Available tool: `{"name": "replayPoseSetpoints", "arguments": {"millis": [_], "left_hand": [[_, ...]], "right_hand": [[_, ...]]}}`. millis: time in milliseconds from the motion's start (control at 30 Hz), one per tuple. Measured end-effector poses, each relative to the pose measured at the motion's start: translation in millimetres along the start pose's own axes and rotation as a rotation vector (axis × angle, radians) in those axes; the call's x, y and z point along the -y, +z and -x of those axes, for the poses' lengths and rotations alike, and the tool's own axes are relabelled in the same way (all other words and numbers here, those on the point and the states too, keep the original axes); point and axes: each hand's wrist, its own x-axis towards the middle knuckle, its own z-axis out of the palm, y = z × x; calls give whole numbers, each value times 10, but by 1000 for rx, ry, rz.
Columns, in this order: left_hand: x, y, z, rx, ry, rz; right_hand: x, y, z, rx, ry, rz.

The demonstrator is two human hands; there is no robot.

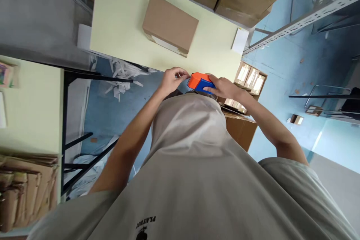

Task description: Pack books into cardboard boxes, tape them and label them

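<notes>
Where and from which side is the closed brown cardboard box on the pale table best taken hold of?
Grip the cardboard box across its two long sides, coming down from above: it lies flat on the table with bare surface around it. Both hands are busy with the orange and blue tape dispenser.

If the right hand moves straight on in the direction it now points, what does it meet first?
The right hand holds an orange and blue tape dispenser and points toward the left hand. Going straight on, it would probably meet the left hand's fingers first; they look very close, though depth is unclear.
</notes>
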Motion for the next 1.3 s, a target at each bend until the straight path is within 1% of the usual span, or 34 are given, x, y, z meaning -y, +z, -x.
{"name": "replayPoseSetpoints", "arguments": {"millis": [33, 100, 200, 267, 400, 500, 600, 733, 867, 967, 1067, 1200, 1267, 1300], "left_hand": [[104, 41, -53, -35, -7, 13], [321, 54, -163, -129, -20, 35], [633, -18, -358, -271, -52, 58], [799, -45, -511, -321, -60, 82], [1017, 26, -791, -394, -68, 138], [1117, 93, -907, -463, -91, 139], [1178, 116, -949, -511, -94, 133], [1198, 111, -991, -554, -77, 94], [1182, 118, -1064, -564, -62, 35], [1169, 158, -1128, -572, -82, 66], [1151, 203, -1214, -612, -150, 126], [1107, 172, -1319, -742, -251, 232], [1074, 147, -1306, -784, -338, 303], [1055, 151, -1277, -774, -391, 344]], "right_hand": [[-104, -9, -10, -4, -8, 6], [-302, -28, -2, -6, 11, 32], [-558, -37, -13, 1, 99, 76], [-680, -12, -99, -21, 159, 96], [-797, 95, -423, -80, 247, 135], [-826, 198, -646, -88, 283, 134], [-847, 308, -786, -98, 293, 96], [-863, 428, -899, -128, 318, 75], [-856, 463, -973, -135, 352, 68], [-837, 444, -1001, -144, 385, 87], [-788, 419, -1004, -147, 408, 99], [-668, 396, -988, -143, 421, 101], [-603, 379, -974, -140, 438, 90], [-574, 368, -966, -138, 449, 84]]}}
